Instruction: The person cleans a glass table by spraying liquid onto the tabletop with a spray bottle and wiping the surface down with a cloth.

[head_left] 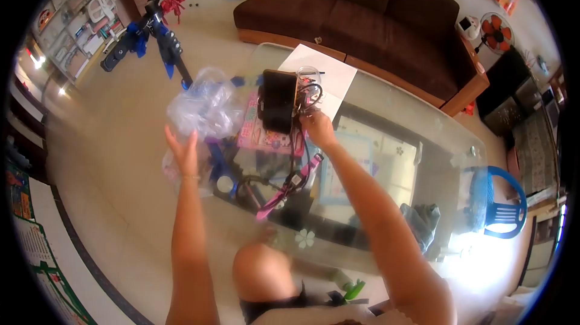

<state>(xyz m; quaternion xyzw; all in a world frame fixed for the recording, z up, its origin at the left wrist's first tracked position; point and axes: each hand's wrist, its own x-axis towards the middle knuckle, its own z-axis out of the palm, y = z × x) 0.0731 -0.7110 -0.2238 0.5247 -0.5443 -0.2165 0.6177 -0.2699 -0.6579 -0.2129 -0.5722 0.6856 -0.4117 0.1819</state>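
My left hand (183,154) is at the near side of a clear, crumpled plastic bag (208,107), thumb and fingers spread apart; whether it touches the bag I cannot tell. My right hand (317,128) has its fingers curled in beside a black phone-like device (279,101), next to a looped black cable (312,96). What those fingers grip is hidden. Under the device lies a pink printed booklet (257,135). A pink strap with a buckle (293,185) and dark cords lie nearer to me. A clear cup (308,75) with small items stands behind the cable.
These things rest on a glass table (447,171) with a white sheet (338,74) at its far edge. A black-and-blue tripod (160,38) stands to the left. Beyond is a brown sofa (374,20). A blue plastic chair (506,204) is at right, near a grey cloth (422,223).
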